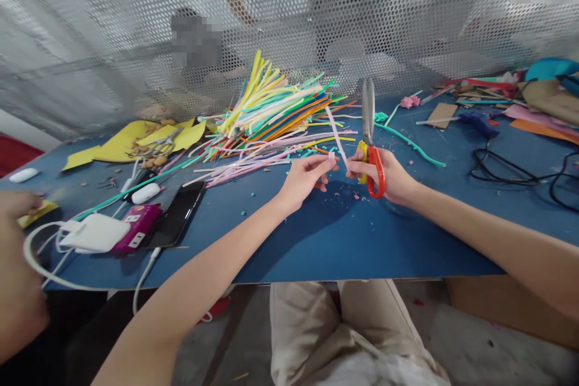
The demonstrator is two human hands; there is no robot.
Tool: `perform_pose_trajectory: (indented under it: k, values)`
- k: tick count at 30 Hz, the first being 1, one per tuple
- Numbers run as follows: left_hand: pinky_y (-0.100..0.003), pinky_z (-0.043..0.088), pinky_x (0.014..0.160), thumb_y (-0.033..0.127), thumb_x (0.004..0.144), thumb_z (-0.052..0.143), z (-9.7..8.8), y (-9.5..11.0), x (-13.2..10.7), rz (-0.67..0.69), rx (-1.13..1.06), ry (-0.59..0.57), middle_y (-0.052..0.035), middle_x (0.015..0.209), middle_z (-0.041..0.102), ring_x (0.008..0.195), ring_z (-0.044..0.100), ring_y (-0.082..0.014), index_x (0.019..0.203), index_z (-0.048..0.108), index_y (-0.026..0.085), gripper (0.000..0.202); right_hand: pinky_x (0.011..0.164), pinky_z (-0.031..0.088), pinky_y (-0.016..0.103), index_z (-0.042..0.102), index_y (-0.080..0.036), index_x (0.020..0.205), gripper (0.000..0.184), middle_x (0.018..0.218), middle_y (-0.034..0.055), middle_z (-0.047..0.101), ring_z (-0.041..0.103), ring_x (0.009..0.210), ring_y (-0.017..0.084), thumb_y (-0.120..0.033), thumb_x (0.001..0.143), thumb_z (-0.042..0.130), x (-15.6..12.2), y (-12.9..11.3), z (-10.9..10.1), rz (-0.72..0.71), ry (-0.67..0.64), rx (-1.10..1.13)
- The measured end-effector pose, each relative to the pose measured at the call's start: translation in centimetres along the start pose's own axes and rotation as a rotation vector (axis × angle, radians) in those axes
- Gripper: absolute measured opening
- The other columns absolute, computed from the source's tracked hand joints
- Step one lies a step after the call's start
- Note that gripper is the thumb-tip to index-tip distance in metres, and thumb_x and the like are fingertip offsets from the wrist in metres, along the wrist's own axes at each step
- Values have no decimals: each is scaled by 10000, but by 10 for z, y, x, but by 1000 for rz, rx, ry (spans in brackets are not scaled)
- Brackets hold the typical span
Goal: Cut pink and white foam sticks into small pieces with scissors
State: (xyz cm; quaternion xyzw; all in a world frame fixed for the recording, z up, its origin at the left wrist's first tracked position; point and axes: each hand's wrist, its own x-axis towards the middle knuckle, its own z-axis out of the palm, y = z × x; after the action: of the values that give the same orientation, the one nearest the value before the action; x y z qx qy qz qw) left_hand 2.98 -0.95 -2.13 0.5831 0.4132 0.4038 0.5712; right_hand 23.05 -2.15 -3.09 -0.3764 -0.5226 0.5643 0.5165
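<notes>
In my right hand are scissors with red and yellow handles, their blades together and pointing up, away from me. The same hand's fingertips pinch the lower end of a pale pink pipe cleaner, which leans up to the left. My left hand is closed in a pinch just left of it, with a small pale pink piece at the fingertips. Beyond both hands lies a large heap of multicoloured pipe cleaners.
A black phone, a white charger and cables lie at left, where another person's hand reaches in. Yellow sheets sit behind them. At right are a black cable and a glue gun. A perforated metal screen closes the back.
</notes>
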Motion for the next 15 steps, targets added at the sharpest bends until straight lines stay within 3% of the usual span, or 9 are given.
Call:
perform_pose_trajectory:
  k: [4,11,15]
  values:
    - [-199,478,498,585,781,750,1,1,-2,-1,-22,-3,-72,1091,716,624,531,-72,1087,775,207,488,800,561,358,509,-228,821,423,822,-16,649,663,741,154,-378,673,876,-2,3,0,3,-23,32]
    - [-232,479,576,492,781,792,2,-7,-1,-28,-43,-90,-27,793,669,640,576,-102,1152,761,198,474,796,576,358,534,-220,834,423,890,5,689,686,760,161,-366,661,891,-2,9,0,3,-55,51]
    - [-227,417,564,472,793,788,1,-6,-2,18,-27,-84,-3,684,613,612,517,-92,1059,788,182,393,762,576,359,538,-215,811,429,831,1,685,688,732,170,-359,639,903,-2,5,2,5,-73,26]
